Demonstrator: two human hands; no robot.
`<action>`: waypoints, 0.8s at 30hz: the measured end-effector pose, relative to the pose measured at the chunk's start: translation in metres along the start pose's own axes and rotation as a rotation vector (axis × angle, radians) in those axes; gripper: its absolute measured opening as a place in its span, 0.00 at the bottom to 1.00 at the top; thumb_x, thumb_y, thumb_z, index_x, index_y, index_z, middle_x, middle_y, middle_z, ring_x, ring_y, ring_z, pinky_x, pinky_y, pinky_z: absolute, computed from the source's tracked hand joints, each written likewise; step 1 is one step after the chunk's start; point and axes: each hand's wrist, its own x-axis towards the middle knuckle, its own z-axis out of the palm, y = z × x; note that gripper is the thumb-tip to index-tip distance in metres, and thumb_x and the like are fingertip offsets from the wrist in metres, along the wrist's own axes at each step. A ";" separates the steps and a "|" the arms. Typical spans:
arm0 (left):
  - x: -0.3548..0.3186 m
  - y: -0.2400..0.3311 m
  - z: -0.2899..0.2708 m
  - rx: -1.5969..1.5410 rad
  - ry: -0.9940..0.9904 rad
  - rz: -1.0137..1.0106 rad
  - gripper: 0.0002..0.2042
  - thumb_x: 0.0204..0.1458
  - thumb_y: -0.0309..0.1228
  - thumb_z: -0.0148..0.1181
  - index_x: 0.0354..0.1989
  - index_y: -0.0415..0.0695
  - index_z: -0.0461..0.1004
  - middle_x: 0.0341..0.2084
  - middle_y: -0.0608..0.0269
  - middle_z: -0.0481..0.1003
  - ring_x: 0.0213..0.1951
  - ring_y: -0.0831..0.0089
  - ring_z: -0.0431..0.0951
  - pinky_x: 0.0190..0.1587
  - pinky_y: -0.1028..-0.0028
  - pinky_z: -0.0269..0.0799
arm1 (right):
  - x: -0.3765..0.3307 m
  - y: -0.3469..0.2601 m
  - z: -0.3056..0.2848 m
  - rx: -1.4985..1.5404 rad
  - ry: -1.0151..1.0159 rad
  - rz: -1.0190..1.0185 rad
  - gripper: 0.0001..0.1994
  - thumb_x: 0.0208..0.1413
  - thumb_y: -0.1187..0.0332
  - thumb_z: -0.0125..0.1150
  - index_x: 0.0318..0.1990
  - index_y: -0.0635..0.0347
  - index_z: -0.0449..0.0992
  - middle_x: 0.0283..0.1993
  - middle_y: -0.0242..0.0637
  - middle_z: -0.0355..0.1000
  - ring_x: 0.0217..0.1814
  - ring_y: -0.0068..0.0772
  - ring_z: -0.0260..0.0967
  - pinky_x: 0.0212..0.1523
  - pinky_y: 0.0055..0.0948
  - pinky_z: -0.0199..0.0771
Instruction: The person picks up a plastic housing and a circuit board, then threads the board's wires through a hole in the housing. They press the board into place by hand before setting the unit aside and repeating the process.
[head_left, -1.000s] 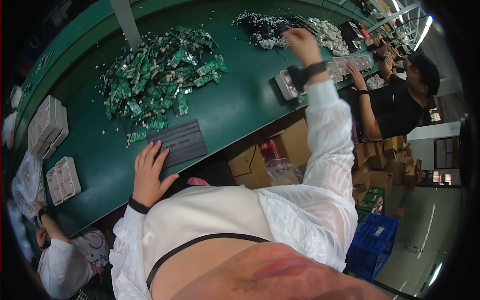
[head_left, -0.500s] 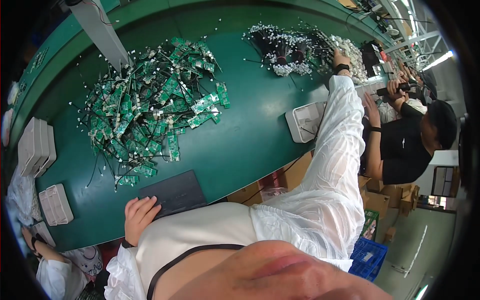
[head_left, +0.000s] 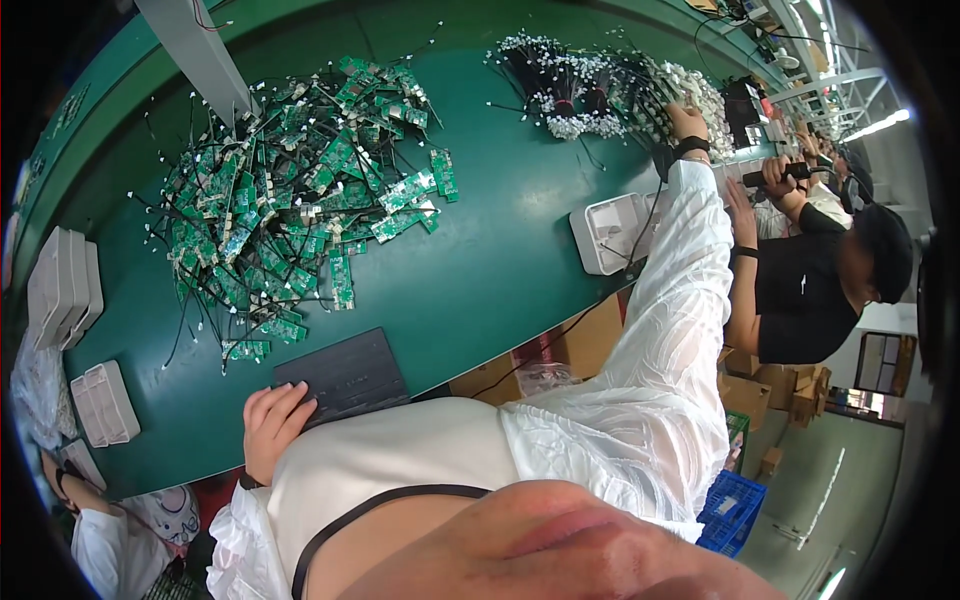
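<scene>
My left hand rests at the table's near edge, fingers laid on the left end of a flat black board. My right arm stretches far forward to the right. At its end my right hand is among white-tipped parts; its fingers look curled, and what they hold, if anything, is hidden. Below that wrist a shallow white plastic housing lies with a dark cable across it. Left of the hand are bundles of black wires with white connectors.
A large heap of green circuit boards with black wires covers the left of the green table. White housings stand at the left edge. A grey post rises behind the heap. A co-worker in black works at the right, holding a dark tool.
My right hand has shifted slightly, and its fingers look more drawn in at the white-tipped parts. My left hand stays at the black board. The whole view has tilted a little.
</scene>
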 end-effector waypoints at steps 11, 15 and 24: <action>-0.006 -0.009 0.008 0.032 0.012 0.086 0.17 0.52 0.31 0.63 0.50 0.43 0.82 0.59 0.58 0.77 0.61 0.56 0.74 0.64 0.51 0.65 | -0.030 0.012 -0.028 0.230 0.141 -0.161 0.29 0.41 0.48 0.85 0.40 0.64 0.82 0.31 0.37 0.82 0.37 0.29 0.79 0.40 0.32 0.77; -0.017 -0.013 0.013 0.085 0.009 0.081 0.16 0.53 0.30 0.62 0.50 0.42 0.81 0.60 0.57 0.76 0.61 0.56 0.73 0.65 0.51 0.64 | -0.049 -0.001 -0.007 0.503 0.162 -0.282 0.33 0.42 0.47 0.85 0.49 0.63 0.83 0.39 0.42 0.82 0.41 0.33 0.79 0.44 0.33 0.79; -0.008 -0.009 0.012 0.082 0.024 0.076 0.15 0.55 0.28 0.62 0.50 0.42 0.81 0.60 0.57 0.76 0.62 0.56 0.73 0.65 0.51 0.64 | -0.047 -0.013 -0.022 0.175 0.015 -0.302 0.35 0.42 0.50 0.85 0.57 0.56 0.82 0.48 0.48 0.80 0.53 0.44 0.79 0.53 0.40 0.79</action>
